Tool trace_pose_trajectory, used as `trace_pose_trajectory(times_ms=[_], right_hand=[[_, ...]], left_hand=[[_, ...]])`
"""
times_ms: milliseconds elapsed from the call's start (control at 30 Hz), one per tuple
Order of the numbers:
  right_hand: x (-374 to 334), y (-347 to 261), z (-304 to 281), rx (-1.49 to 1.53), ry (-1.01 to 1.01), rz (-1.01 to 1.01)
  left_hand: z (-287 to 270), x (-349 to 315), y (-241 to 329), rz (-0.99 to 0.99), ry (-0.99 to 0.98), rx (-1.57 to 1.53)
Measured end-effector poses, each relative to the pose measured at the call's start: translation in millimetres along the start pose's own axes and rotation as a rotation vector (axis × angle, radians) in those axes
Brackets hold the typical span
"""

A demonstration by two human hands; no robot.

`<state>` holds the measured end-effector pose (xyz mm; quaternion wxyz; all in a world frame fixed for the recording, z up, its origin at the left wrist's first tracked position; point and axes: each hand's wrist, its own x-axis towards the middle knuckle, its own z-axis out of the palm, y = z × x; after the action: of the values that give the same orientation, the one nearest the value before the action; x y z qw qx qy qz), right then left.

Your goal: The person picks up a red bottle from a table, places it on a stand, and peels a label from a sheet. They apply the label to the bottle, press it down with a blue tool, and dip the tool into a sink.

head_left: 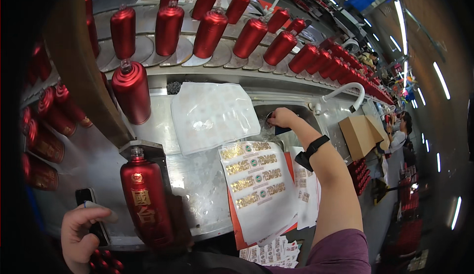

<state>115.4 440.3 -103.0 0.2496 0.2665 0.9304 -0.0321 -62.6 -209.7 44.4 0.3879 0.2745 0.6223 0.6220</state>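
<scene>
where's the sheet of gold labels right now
In the head view, the sheet of gold labels lies below and slightly right of centre, between the nearest upright red bottle and the right forearm, below the right hand.

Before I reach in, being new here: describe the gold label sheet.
Find the metal bench, then the sink the right hand reaches into. Below that in view lies the gold label sheet; unlike the pale sheet above, it bears gold rows with round green emblems.

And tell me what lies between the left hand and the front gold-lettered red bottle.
In the head view, a dark, phone-like slab lies there, partly hidden by the left hand.
</scene>
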Motion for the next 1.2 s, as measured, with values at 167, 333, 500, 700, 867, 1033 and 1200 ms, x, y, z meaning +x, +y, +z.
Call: trace_pose_trajectory(times_ms=[167, 333, 500, 700, 867, 1033, 1200], right_hand=[[-18, -11, -20, 0.04, 0.273, 0.085], [1, -26, -57, 0.118, 0.445, 0.112], [27, -53, -44, 0.12, 0.45, 0.106], [24, -56, -36, 0.18, 0.363, 0.12], [19, -49, -24, 0.159, 0.467, 0.126], [24, -72, -30, 0.219, 0.575, 0.131], [38, -77, -26, 0.185, 0.531, 0.112]], left_hand=[[9, -21, -8, 0.044, 0.047, -0.011], [6, -29, -14, 0.025, 0.082, -0.035], [0, -36, -20, 0.05, 0.137, 0.02], [-5, -36, -19, -0.041, 0.047, -0.026], [1, -24, -24, -0.038, 0.018, -0.084], [15, -16, -10, -0.067, 0.004, -0.079], [15, -20, -12, -0.046, -0.005, -0.059]])
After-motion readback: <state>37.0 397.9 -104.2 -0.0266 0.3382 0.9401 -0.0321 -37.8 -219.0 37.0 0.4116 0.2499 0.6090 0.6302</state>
